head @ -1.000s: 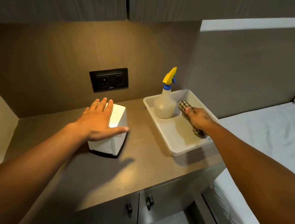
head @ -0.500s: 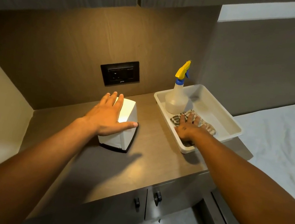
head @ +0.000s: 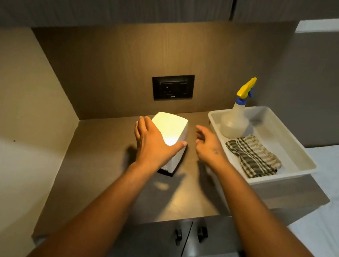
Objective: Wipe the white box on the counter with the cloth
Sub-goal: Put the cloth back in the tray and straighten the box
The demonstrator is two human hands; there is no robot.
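The white box [head: 172, 126] stands on the brown counter [head: 177, 199], brightly lit from above. My left hand [head: 152, 143] lies on its near top, with the thumb hooked over the right edge. Just right of the box, my right hand [head: 208, 145] hovers with its fingers apart and nothing in it. The checked cloth [head: 253, 156] lies folded in the white tray [head: 295, 147], to the right of that hand and apart from it.
A spray bottle [head: 236, 117] with a yellow trigger stands in the tray's far left corner. A black socket plate [head: 172, 87] is on the back wall. Cabinet doors with dark knobs [head: 190, 235] sit below the counter. A white bed [head: 335, 201] lies to the right.
My right hand has let go of the cloth in the tray and moved left to the box's right side. My left hand stays on the box.
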